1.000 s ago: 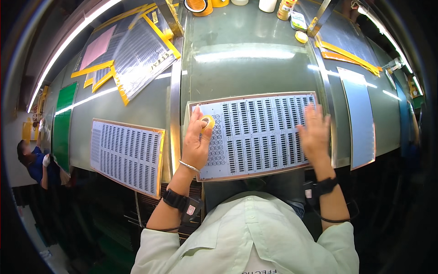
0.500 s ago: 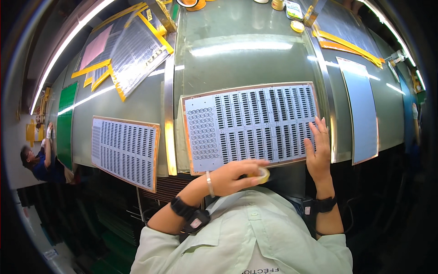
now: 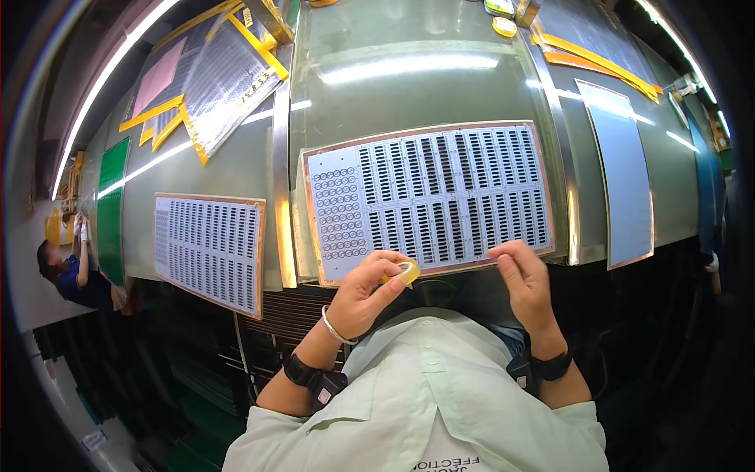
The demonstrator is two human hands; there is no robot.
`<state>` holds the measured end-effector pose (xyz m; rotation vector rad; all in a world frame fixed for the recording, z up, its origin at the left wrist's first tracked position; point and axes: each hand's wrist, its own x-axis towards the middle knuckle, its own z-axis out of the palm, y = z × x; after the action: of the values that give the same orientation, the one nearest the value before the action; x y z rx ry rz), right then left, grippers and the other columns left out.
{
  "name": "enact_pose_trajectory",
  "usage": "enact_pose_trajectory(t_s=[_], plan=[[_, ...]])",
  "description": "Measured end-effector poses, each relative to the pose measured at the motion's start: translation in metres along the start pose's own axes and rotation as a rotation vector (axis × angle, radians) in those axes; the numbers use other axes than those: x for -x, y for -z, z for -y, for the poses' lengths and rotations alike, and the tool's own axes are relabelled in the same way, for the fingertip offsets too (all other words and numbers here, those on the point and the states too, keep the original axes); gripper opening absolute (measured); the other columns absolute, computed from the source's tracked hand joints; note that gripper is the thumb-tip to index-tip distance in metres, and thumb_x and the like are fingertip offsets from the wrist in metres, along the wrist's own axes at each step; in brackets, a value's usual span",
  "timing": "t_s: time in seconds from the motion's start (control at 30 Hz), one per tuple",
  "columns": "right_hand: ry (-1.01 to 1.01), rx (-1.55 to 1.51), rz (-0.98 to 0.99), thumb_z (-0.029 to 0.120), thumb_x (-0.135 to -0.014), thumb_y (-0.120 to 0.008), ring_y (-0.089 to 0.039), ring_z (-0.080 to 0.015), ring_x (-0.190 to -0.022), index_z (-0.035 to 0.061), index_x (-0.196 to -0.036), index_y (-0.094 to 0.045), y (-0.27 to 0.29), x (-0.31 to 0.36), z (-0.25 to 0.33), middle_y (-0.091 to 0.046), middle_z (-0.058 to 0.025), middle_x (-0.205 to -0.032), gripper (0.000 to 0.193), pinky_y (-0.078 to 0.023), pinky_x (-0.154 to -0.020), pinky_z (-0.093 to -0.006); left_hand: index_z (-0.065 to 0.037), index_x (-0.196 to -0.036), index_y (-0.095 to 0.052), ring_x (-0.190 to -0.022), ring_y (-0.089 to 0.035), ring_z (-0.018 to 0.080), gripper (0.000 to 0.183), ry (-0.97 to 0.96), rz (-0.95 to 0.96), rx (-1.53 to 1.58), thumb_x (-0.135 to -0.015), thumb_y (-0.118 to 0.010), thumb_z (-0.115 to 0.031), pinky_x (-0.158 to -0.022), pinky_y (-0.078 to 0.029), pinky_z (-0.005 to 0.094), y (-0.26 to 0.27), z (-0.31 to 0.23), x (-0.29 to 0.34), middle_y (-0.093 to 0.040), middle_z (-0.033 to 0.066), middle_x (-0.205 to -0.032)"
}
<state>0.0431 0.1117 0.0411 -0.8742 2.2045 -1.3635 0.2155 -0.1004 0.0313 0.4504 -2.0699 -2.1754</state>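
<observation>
My left hand (image 3: 361, 296) grips a small roll of yellowish clear tape (image 3: 411, 274) between thumb and fingers. It is over the near edge of a pale blue circuit board panel (image 3: 431, 200), left of its middle. The panel has rows of black slots, a block of ring marks at its left end and a copper-coloured border. At the near right edge of the panel, my right hand (image 3: 528, 287) has its fingers curled in and the thumb close to the index finger. Anything pinched there is too small to make out.
A similar slotted panel (image 3: 209, 250) lies to the left, a plain pale blue panel (image 3: 618, 169) to the right. Metal rails (image 3: 283, 181) divide the bench. Clear films with yellow edging (image 3: 228, 90) lie far left. Beyond a green panel (image 3: 112, 208), another person (image 3: 77, 275) works.
My right hand has come off the panel's right side toward its near edge, fingers curling. My left hand has moved left with the tape roll. The whole view has shifted slightly.
</observation>
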Motion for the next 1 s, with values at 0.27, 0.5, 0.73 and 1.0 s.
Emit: enact_pose_trajectory(t_s=[0.27, 0.5, 0.73, 1.0], plan=[[-0.406, -0.642, 0.345, 0.030, -0.101, -0.045, -0.055, -0.0088, -0.090, 0.0037, -0.104, -0.062, -0.033, -0.005, 0.013, -0.062, -0.0013, -0.095, 0.031, -0.044, -0.076, -0.0229, -0.001, -0.102, -0.064, -0.101, -0.051, 0.0143, 0.018, 0.149, 0.120, 0.276, -0.096, -0.056, -0.016, -0.087, -0.041, 0.0266, -0.008, 0.001, 0.003, -0.054, 0.0074, -0.111], [-0.533, -0.667, 0.393, 0.024, -0.097, -0.054, -0.053, -0.0056, -0.079, 0.0047, -0.093, -0.061, -0.040, -0.005, 0.018, -0.061, 0.0007, -0.084, 0.021, -0.040, -0.069, -0.0198, -0.001, -0.102, -0.063, -0.100, -0.051, 0.0144, 0.019, 0.129, 0.156, 0.204, -0.096, -0.056, -0.017, -0.086, -0.042, 0.0272, -0.007, 0.001, 0.005, -0.054, 0.0084, -0.113], [-0.564, -0.796, 0.341, 0.016, -0.093, -0.059, -0.051, -0.0046, -0.073, 0.0061, -0.088, -0.059, -0.045, 0.007, 0.010, -0.059, 0.0017, -0.079, 0.011, -0.039, -0.064, -0.0195, -0.001, -0.094, -0.059, -0.103, -0.054, 0.0168, 0.015, 0.134, 0.206, -0.011, -0.092, -0.061, -0.016, -0.090, -0.042, 0.0298, 0.001, 0.000, 0.010, -0.057, 0.0113, -0.115], [-0.314, -0.228, 0.150, 0.008, -0.091, -0.057, -0.052, -0.0141, -0.067, 0.0018, -0.083, -0.053, -0.044, 0.009, 0.019, -0.054, -0.0053, -0.073, 0.011, -0.042, -0.062, -0.0285, -0.002, -0.078, -0.059, -0.098, -0.057, 0.0224, 0.020, 0.042, 0.140, -0.232, -0.081, -0.073, -0.017, -0.087, -0.044, 0.0326, -0.001, -0.005, 0.007, -0.059, 0.0111, -0.105]])
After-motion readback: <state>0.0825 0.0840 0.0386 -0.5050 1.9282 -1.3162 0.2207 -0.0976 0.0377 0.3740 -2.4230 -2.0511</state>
